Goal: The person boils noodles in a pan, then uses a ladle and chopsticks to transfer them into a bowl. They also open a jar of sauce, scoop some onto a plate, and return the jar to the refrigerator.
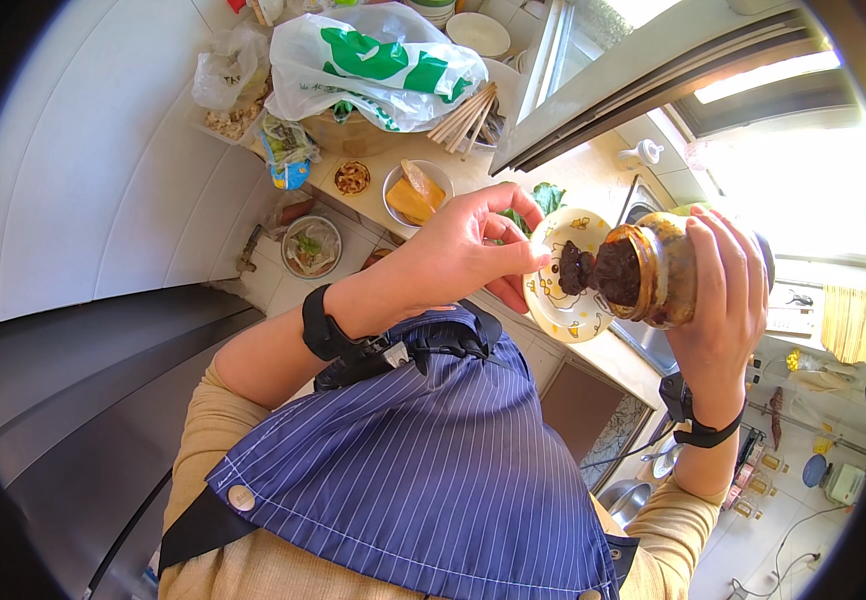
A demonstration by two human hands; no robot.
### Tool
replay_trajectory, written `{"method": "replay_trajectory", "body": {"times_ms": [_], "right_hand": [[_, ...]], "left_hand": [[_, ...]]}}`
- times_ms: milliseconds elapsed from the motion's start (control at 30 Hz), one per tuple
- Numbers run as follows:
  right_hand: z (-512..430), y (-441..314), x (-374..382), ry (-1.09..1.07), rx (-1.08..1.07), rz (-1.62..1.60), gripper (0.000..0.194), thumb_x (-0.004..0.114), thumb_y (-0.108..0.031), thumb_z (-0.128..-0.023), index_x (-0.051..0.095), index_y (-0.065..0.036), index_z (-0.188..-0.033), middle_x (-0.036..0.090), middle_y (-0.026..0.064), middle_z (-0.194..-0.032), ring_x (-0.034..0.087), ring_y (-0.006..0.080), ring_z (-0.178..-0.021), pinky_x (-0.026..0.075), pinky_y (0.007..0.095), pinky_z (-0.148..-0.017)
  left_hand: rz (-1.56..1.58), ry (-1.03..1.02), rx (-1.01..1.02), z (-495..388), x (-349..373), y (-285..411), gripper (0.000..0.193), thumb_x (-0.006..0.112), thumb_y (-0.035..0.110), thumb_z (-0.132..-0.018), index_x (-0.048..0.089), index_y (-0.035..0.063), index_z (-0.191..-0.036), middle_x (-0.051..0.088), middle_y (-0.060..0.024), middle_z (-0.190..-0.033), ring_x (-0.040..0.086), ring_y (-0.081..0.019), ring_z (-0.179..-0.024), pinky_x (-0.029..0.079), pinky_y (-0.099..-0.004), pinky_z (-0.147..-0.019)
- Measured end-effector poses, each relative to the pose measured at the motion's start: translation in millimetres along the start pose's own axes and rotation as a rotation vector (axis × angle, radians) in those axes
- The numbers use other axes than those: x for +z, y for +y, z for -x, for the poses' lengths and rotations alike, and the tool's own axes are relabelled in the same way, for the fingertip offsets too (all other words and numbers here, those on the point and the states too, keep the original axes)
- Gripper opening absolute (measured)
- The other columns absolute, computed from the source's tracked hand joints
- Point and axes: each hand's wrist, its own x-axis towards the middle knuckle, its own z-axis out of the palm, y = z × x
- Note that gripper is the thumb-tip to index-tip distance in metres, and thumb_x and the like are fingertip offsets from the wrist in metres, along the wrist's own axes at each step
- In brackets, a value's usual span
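Note:
My left hand grips the near rim of a small cream dish patterned with yellow figures. Tipped over this dish is a glass jar, its mouth facing left, and my right hand is wrapped around its body. Dark brown paste fills the jar's mouth. A lump of the same paste rests on the dish and appears to join the paste at the mouth. Oily reddish residue coats the jar's neck. Part of the dish's right side is hidden behind the jar.
Beyond my hands, the counter holds a bowl of yellowish slabs, a plastic bag, chopsticks and leafy greens. An open window sash juts over it. A sink lies right, a bin below.

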Motion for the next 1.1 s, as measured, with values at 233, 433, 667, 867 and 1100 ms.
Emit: {"method": "replay_trajectory", "body": {"times_ms": [233, 433, 667, 867, 1100], "right_hand": [[-2.4, 1.6, -2.6, 0.009, -0.042, 0.064, 0.044, 0.07, 0.001, -0.078, 0.065, -0.005, -0.122, 0.07, 0.0108, -0.12, 0.066, 0.0326, -0.114, 0.053, 0.0464, -0.098], [-2.8, 1.8, -1.6, 0.017, -0.032, 0.05, 0.043, 0.07, 0.001, -0.079, 0.065, -0.004, -0.121, 0.07, 0.0114, -0.12, 0.066, 0.0328, -0.114, 0.053, 0.0466, -0.098], [-1.8, 2.8, -1.0, 0.026, -0.024, 0.049, 0.047, 0.07, 0.002, -0.078, 0.063, -0.004, -0.124, 0.07, 0.0118, -0.121, 0.065, 0.0328, -0.115, 0.052, 0.0463, -0.099], [-0.9, 3.4, -1.0, 0.05, -0.014, 0.044, 0.05, 0.072, 0.002, -0.076, 0.063, -0.005, -0.125, 0.07, 0.0117, -0.122, 0.065, 0.0328, -0.116, 0.051, 0.0459, -0.099], [0.3, 3.8, -2.7, 0.043, -0.016, 0.055, 0.05, 0.074, 0.0, -0.075, 0.063, -0.005, -0.124, 0.07, 0.0114, -0.122, 0.065, 0.0329, -0.115, 0.052, 0.0453, -0.099]], "left_hand": [[0.006, -0.005, 0.0, -0.8, 1.0, -0.1, 0.03, 0.068, 0.011, -0.097, 0.051, 0.0023, -0.121, 0.069, -0.0126, -0.1, 0.074, -0.019, -0.086, 0.066, -0.0326, -0.07], [-0.002, 0.002, 0.002, -1.4, 0.9, 0.2, 0.03, 0.067, 0.01, -0.097, 0.052, 0.0024, -0.121, 0.069, -0.013, -0.1, 0.074, -0.0193, -0.088, 0.066, -0.0328, -0.071], [-0.001, 0.007, -0.009, -1.4, 0.6, 0.0, 0.03, 0.067, 0.01, -0.097, 0.052, 0.0025, -0.122, 0.069, -0.0131, -0.101, 0.074, -0.0194, -0.087, 0.066, -0.0327, -0.071], [0.049, 0.027, -0.003, -2.5, 2.8, 0.1, 0.032, 0.074, 0.011, -0.092, 0.053, 0.0028, -0.115, 0.065, -0.0131, -0.096, 0.073, -0.0206, -0.077, 0.066, -0.0339, -0.069], [0.054, 0.019, 0.001, -2.8, 2.9, -0.4, 0.032, 0.074, 0.01, -0.092, 0.053, 0.0027, -0.116, 0.065, -0.0133, -0.096, 0.073, -0.0209, -0.078, 0.066, -0.0343, -0.069]]}}
